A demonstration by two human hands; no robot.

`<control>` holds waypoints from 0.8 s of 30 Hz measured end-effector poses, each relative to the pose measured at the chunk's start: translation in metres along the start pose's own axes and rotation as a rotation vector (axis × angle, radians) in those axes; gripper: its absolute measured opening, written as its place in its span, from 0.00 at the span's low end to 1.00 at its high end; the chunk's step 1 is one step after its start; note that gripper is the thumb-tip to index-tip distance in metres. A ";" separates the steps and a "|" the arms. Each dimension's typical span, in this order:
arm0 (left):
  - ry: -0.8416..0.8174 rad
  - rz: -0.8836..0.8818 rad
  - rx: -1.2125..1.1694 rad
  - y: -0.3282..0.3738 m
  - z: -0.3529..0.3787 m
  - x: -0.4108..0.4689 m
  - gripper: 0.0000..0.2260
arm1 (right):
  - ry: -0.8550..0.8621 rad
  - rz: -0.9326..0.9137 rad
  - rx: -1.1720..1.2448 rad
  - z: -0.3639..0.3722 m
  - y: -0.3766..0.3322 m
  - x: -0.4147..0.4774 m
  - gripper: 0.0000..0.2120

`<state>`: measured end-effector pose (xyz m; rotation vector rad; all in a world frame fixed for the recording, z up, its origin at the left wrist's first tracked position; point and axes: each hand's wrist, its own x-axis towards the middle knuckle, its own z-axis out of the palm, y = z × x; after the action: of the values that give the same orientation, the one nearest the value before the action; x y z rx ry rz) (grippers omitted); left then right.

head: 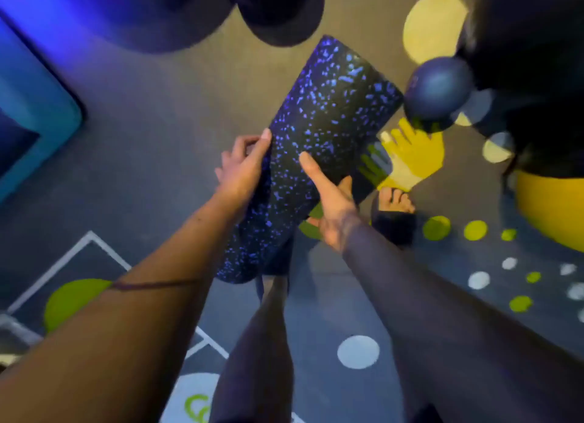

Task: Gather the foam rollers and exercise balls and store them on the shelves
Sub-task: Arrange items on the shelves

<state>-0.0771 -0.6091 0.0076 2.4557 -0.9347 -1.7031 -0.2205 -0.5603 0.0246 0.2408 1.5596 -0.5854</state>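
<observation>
Head view, looking down. A black foam roller [313, 144] flecked with blue is held off the floor [151, 157] between both hands, lying slantwise with its far end raised to the right and its near end low over the person's leg.

The left hand [241, 170] lies against the roller's left flank. One digit [264, 142] runs straight along the surface with its nail showing, and the other fingers are bent close together beside it. Whether they reach under the roller cannot be told.

The right hand [333, 206] clamps the roller's right flank just nearer than its middle. The thumb [308, 163] stretches across the upper surface, well apart from the remaining fingers [346, 184], which curl round the underside. The roller thus sits in the fork between thumb and fingers.

A small dark-blue ball [437, 91] lies just beyond the roller's far right corner; contact cannot be judged. Right of the roller are a large yellow ball [551, 207], a yellow hand-shaped floor marking [415, 151] and a bare foot [396, 200]. Beyond the roller's far end sit large dark balls [279, 10]. Well left of the roller lies a blue mat [34, 116].
</observation>
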 end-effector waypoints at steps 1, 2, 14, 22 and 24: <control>-0.043 0.045 0.002 0.029 -0.012 -0.028 0.24 | 0.053 -0.073 0.034 0.000 -0.026 -0.038 0.35; -0.090 0.111 0.029 0.062 -0.025 -0.062 0.27 | 0.104 -0.153 0.084 -0.003 -0.054 -0.077 0.36; -0.665 0.793 -0.130 0.412 -0.095 -0.521 0.18 | 0.022 -0.625 0.276 -0.195 -0.306 -0.559 0.46; -0.907 0.602 -0.044 0.385 0.066 -0.634 0.29 | 0.160 -0.688 0.495 -0.329 -0.228 -0.605 0.30; -0.891 0.595 -0.027 0.386 0.104 -0.663 0.29 | 0.179 -0.733 0.550 -0.373 -0.221 -0.615 0.36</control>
<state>-0.4975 -0.5792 0.6574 1.0975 -1.4516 -2.4573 -0.5971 -0.4375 0.6641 0.1257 1.6157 -1.6101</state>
